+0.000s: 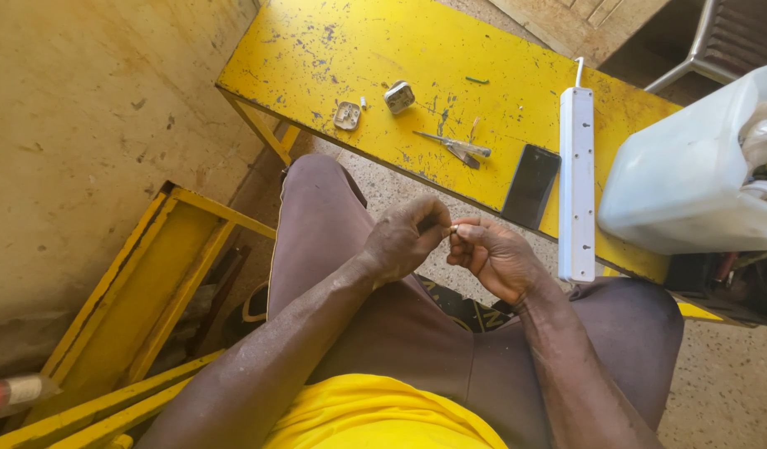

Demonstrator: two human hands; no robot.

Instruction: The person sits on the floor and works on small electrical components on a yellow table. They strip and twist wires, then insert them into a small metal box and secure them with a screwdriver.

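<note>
1. Top: yellow shirt (383, 416), short-sleeved or less (forearms bare).
2. Legs: brownish-mauve trousers (417, 333), plain.
3. Left hand (403, 241), right hand (496, 258): bare, dusty, no gloves.

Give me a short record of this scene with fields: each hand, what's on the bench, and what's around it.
left hand: fingers closed, pinching a small metal part
right hand: fingertips on the same part
bench: yellow, paint chipped
on bench: white power strip, dark phone, pliers, opened plug, plug cover, white plastic container
left of bench: yellow metal frame
</note>
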